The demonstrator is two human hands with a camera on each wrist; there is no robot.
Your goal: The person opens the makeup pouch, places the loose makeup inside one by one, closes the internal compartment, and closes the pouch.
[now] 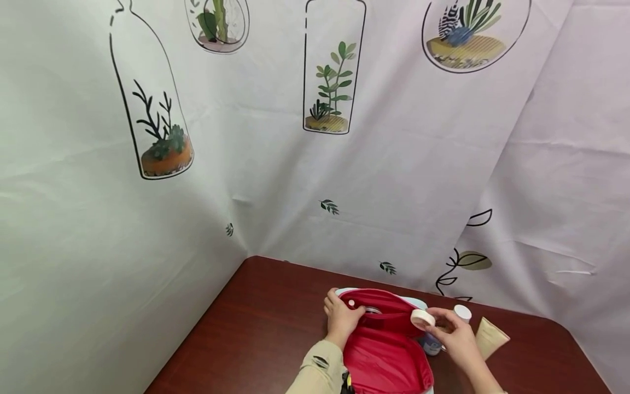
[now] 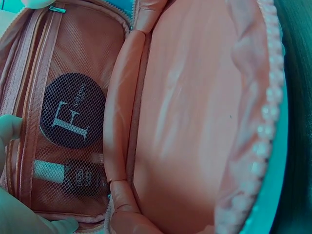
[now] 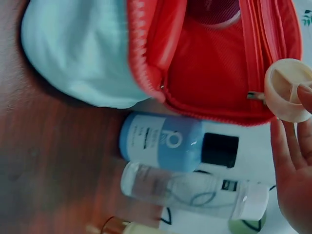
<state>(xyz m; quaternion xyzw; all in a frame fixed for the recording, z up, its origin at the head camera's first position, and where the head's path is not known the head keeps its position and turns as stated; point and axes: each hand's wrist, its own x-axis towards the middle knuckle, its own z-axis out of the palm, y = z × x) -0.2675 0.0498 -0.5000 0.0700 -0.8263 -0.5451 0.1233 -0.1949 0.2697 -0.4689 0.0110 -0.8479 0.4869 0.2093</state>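
Note:
An unzipped toiletry bag [image 1: 389, 361] with a red lining and pale blue outside stands on the table, its lid raised. My left hand [image 1: 342, 320] grips the lid's left edge beside the mesh pocket. Behind that mesh are a round dark compact [image 2: 73, 109] marked F and a small dark bottle [image 2: 85, 179] with a pale cap. Between thumb and fingers, my right hand [image 1: 460, 339] holds a round off-white case [image 3: 276, 100] with inner dividers. The case is at the lid's right edge, near the pocket's zip pull [image 3: 255, 95]; contact there is unclear.
Right of the bag are a blue bottle [image 3: 163, 141] with a black cap and a clear bottle [image 3: 195, 192] with a white cap. A beige tube [image 1: 490, 336] stands farther right. Patterned cloth [image 1: 275, 164] hangs behind the brown table [image 1: 221, 339].

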